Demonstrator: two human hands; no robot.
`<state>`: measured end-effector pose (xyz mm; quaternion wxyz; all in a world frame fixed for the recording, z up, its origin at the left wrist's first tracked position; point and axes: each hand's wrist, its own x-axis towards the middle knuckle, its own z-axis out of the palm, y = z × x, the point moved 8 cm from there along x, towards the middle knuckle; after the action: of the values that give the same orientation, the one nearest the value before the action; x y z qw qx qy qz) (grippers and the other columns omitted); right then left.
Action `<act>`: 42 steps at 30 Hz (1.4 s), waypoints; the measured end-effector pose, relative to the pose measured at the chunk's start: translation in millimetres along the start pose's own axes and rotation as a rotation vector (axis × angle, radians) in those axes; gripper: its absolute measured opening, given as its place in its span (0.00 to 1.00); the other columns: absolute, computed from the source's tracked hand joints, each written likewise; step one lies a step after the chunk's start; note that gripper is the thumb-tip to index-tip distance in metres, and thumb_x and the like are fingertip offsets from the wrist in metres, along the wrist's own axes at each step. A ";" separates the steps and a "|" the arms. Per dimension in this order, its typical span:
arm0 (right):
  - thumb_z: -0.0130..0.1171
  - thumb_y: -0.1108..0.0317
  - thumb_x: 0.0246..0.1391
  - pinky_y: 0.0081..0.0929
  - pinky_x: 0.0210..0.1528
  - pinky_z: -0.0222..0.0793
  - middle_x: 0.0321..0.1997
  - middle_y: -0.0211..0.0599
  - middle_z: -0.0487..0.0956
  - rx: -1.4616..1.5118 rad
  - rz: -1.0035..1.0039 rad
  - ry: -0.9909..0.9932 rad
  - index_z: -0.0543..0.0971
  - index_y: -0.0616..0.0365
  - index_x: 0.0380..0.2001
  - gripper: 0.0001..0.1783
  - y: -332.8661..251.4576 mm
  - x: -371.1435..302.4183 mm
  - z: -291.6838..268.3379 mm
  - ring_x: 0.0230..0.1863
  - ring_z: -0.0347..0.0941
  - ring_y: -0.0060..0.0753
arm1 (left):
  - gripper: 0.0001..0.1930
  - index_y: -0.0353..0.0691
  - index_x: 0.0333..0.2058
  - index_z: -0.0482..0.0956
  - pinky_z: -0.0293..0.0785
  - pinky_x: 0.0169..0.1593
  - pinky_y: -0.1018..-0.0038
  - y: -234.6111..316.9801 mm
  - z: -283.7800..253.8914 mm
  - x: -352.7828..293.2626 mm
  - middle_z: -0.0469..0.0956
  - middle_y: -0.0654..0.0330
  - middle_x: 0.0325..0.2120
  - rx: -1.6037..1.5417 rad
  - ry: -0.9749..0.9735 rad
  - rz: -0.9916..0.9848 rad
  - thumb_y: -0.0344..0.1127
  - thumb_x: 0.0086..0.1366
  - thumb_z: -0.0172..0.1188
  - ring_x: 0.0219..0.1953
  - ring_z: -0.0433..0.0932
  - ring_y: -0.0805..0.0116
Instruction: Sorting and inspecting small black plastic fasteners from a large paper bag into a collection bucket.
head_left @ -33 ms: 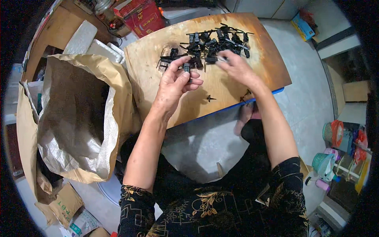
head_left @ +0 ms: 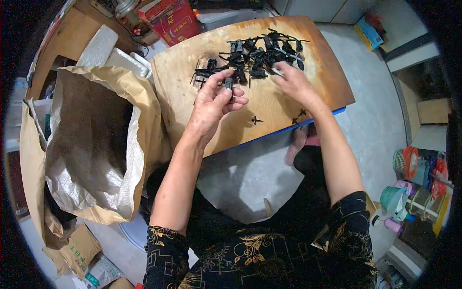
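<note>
My left hand [head_left: 214, 99] pinches a small black plastic part [head_left: 228, 83] between thumb and fingers, above the wooden board. At the near right edge of the pile of black plastic parts [head_left: 262, 55] is my right hand [head_left: 293, 82], its fingers closed. A small pale thing [head_left: 277, 72] shows at those fingertips, too little of it to name. A thin, dark branched piece [head_left: 255, 120] lies alone on the board between my forearms. Similar dark pieces [head_left: 299, 116] lie by the near edge, beside my right wrist.
The wooden tabletop [head_left: 187, 48] has a blue near edge and dark stains. A large open brown paper sack [head_left: 103, 74] with a silvery lining stands at left. Behind the table is a red box [head_left: 171, 21]. Baskets [head_left: 389, 196] and other goods fill the right side.
My right hand has shifted slightly to the right, away from the black part near its fingertips. My left hand stays in place with its black part.
</note>
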<state>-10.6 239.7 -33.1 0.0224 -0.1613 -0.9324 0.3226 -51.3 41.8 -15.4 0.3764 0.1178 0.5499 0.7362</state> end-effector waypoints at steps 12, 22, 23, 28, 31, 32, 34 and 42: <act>0.51 0.61 0.49 0.48 0.42 0.65 0.33 0.57 0.75 -0.356 0.225 0.015 0.68 0.61 0.36 0.15 43.4 -6.8 12.5 0.39 0.70 0.58 | 0.08 0.40 0.41 0.66 0.76 0.35 0.78 -13.8 1.4 1.0 0.73 0.59 0.28 -0.257 0.005 -0.139 0.32 0.64 0.49 0.30 0.76 0.70; 0.55 0.56 0.49 0.19 0.23 0.57 0.19 0.22 0.69 0.493 0.206 -0.263 0.76 0.61 0.30 0.17 -21.7 -10.6 39.5 0.21 0.60 0.15 | 0.07 0.39 0.37 0.67 0.68 0.23 0.80 -15.4 -4.0 0.8 0.69 0.62 0.22 0.232 0.111 0.019 0.31 0.60 0.51 0.21 0.70 0.76; 0.55 0.55 0.51 0.16 0.18 0.50 0.17 0.19 0.67 0.629 0.176 -0.312 0.74 0.56 0.28 0.14 -34.4 -14.1 42.1 0.17 0.56 0.12 | 0.15 0.38 0.44 0.63 0.69 0.24 0.80 -9.0 3.3 -0.7 0.69 0.60 0.25 0.310 0.113 0.069 0.30 0.58 0.53 0.21 0.70 0.76; 0.53 0.55 0.54 0.10 0.13 0.44 0.16 0.16 0.64 0.820 0.094 -0.434 0.72 0.51 0.30 0.12 -64.6 -26.6 46.1 0.13 0.52 0.07 | 0.36 0.39 0.58 0.50 0.71 0.26 0.78 1.8 19.4 -2.5 0.71 0.54 0.35 0.433 -0.003 0.057 0.29 0.54 0.60 0.24 0.73 0.72; 0.52 0.56 0.55 0.10 0.13 0.44 0.17 0.15 0.65 0.821 0.098 -0.438 0.71 0.51 0.32 0.11 -63.6 -29.6 47.4 0.13 0.52 0.08 | 0.33 0.38 0.56 0.54 0.72 0.27 0.78 -0.4 16.6 0.3 0.73 0.53 0.34 0.324 -0.016 0.021 0.29 0.54 0.61 0.25 0.74 0.71; 0.51 0.56 0.55 0.10 0.13 0.44 0.17 0.15 0.65 0.821 0.105 -0.448 0.71 0.51 0.34 0.11 -63.2 -30.6 48.2 0.13 0.53 0.08 | 0.33 0.38 0.56 0.54 0.72 0.27 0.78 -0.9 15.5 0.8 0.73 0.53 0.34 0.326 -0.016 0.020 0.29 0.54 0.61 0.25 0.74 0.71; 0.51 0.56 0.55 0.10 0.13 0.44 0.17 0.15 0.65 0.867 0.065 -0.419 0.70 0.51 0.36 0.12 -63.3 -31.6 48.0 0.13 0.52 0.08 | 0.29 0.42 0.54 0.59 0.62 0.18 0.85 -1.1 16.2 1.7 0.74 0.61 0.29 0.341 -0.042 0.054 0.36 0.55 0.60 0.25 0.75 0.77; 0.46 0.54 0.58 0.10 0.12 0.42 0.15 0.18 0.61 1.039 0.154 -0.385 0.67 0.52 0.42 0.15 -70.7 -37.2 43.8 0.11 0.48 0.09 | 0.20 0.42 0.49 0.68 0.61 0.20 0.87 -5.5 8.9 3.5 0.74 0.65 0.23 0.207 0.049 0.035 0.32 0.58 0.58 0.22 0.72 0.82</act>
<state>-2.0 149.6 -22.3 -0.0954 -0.1351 -0.6235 0.7641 -46.1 51.2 -18.0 0.3359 0.1476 0.6297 0.6847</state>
